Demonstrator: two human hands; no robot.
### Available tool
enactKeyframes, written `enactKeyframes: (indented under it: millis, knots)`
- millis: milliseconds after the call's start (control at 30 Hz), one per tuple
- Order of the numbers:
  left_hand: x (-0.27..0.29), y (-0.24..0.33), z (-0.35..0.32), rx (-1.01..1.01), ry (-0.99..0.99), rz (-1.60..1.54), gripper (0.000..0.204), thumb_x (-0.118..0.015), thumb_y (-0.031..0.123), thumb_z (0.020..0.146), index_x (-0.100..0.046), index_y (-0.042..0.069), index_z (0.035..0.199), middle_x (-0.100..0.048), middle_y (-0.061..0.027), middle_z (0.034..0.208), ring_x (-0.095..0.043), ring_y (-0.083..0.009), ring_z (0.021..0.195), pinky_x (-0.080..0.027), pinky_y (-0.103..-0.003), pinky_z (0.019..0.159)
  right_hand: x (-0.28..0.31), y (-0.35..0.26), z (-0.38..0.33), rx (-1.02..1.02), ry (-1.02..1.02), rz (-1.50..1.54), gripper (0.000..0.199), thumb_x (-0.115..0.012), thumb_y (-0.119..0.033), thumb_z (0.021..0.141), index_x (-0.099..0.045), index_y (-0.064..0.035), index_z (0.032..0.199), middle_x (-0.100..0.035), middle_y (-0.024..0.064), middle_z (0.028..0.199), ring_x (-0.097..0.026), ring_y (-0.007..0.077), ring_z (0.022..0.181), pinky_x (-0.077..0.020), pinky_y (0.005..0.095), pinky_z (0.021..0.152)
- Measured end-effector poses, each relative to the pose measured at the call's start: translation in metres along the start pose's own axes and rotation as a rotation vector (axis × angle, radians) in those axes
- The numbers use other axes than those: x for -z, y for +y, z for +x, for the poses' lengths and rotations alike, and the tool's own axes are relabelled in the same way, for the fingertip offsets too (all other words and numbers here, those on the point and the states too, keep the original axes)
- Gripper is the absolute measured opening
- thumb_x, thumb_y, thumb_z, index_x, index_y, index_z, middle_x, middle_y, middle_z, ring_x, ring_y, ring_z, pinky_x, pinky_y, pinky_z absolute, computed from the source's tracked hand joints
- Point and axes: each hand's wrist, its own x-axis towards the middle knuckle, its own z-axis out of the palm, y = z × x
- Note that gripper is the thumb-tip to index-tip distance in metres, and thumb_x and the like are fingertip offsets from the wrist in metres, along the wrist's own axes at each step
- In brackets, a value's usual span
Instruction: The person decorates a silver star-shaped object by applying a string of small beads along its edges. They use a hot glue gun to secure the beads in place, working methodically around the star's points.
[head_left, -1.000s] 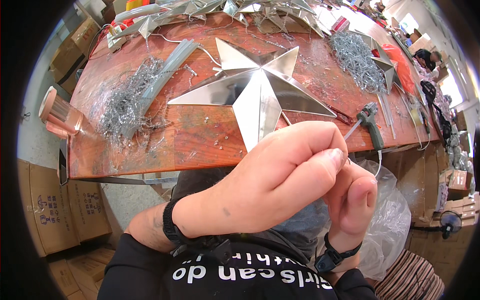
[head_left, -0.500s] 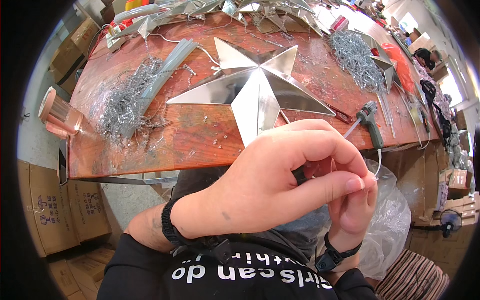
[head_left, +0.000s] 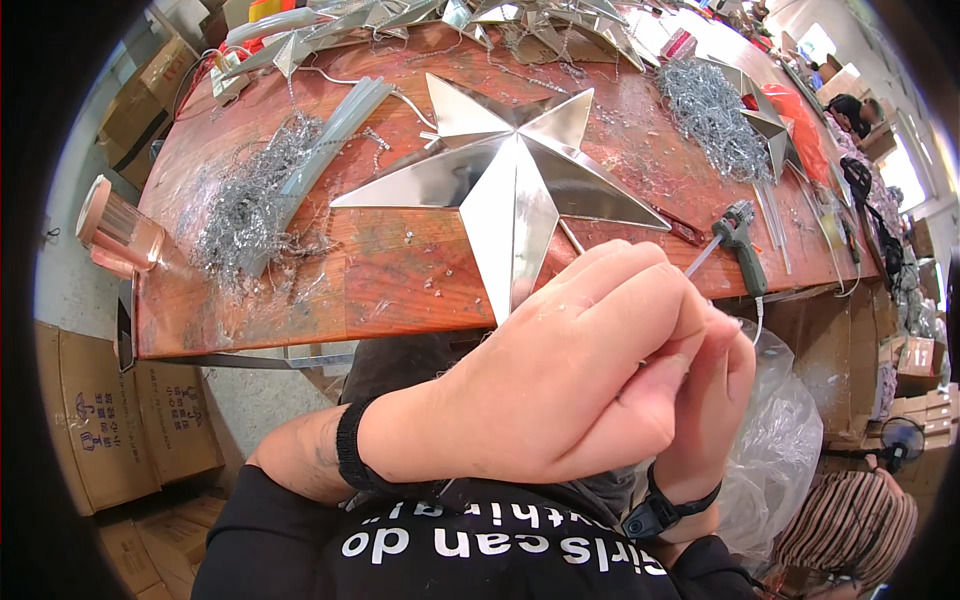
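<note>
My left hand (head_left: 575, 375) is in front of the table's near edge, its fingers and thumb closed in a pinch. It meets my right hand (head_left: 715, 410), whose fingers are also bent together behind it. Whatever lies between the fingertips is hidden or too small to make out. Just beyond the hands, a shiny silver five-pointed star (head_left: 517, 190) rests on the worn red-brown wooden table (head_left: 400, 290). One of its points reaches toward me, its tip close to my left hand. A grey-green glue gun (head_left: 738, 238) lies to the right of the hands, with a clear stick at it.
Tangled silver bead strands (head_left: 245, 205) and clear glue sticks (head_left: 335, 130) lie left; another silver tangle (head_left: 710, 120) sits right. More stars (head_left: 400, 15) line the far edge. A pink cup (head_left: 120, 230) stands at the left edge. Clear plastic (head_left: 775, 440) hangs at right, near a person in stripes (head_left: 845, 525).
My left hand has turned over and its thumb has folded inward, closing the gap between thumb and fingers. At the lower right, the person in stripes has shifted, and an arm now shows.
</note>
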Motion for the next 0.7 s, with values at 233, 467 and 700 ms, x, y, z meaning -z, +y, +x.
enactKeyframes:
  millis: [233, 467, 700]
  knots:
    - [0.011, -0.005, -0.002, 0.307, -0.102, -0.036, 0.012, -0.051, 0.005, 0.084, -0.052, 0.002, 0.073, -0.05, -0.0008, 0.074, -0.043, -0.0118, 0.065, -0.036, -0.027, 0.056, 0.009, 0.002, 0.003, 0.108, -0.019, -0.113, 0.048, -0.047, -0.036, 0.097, -0.049, -0.0059, 0.06, -0.05, 0.0019, 0.062, -0.046, 0.0181, 0.068, -0.0354, 0.031, 0.072]
    - [0.016, 0.0, -0.004, 0.529, -0.029, -0.403, 0.022, -0.064, 0.003, 0.085, -0.06, -0.002, 0.106, -0.056, -0.0032, 0.087, -0.051, -0.0065, 0.074, -0.041, -0.019, 0.064, 0.016, 0.001, 0.002, 0.152, -0.002, -0.396, 0.032, -0.062, -0.021, 0.087, -0.052, -0.0058, 0.061, -0.054, 0.0029, 0.066, -0.049, 0.0208, 0.069, -0.0361, 0.0323, 0.074]
    - [0.001, 0.007, 0.004, 0.574, -0.022, -0.216, 0.002, -0.063, -0.002, 0.081, -0.061, 0.0, 0.082, -0.059, -0.0057, 0.083, -0.055, -0.0111, 0.078, -0.042, -0.022, 0.069, 0.029, 0.003, 0.002, 0.332, -0.038, -0.614, 0.02, -0.072, -0.023, 0.074, -0.057, -0.0123, 0.066, -0.059, 0.0008, 0.072, -0.056, 0.0217, 0.078, -0.0359, 0.0383, 0.078]
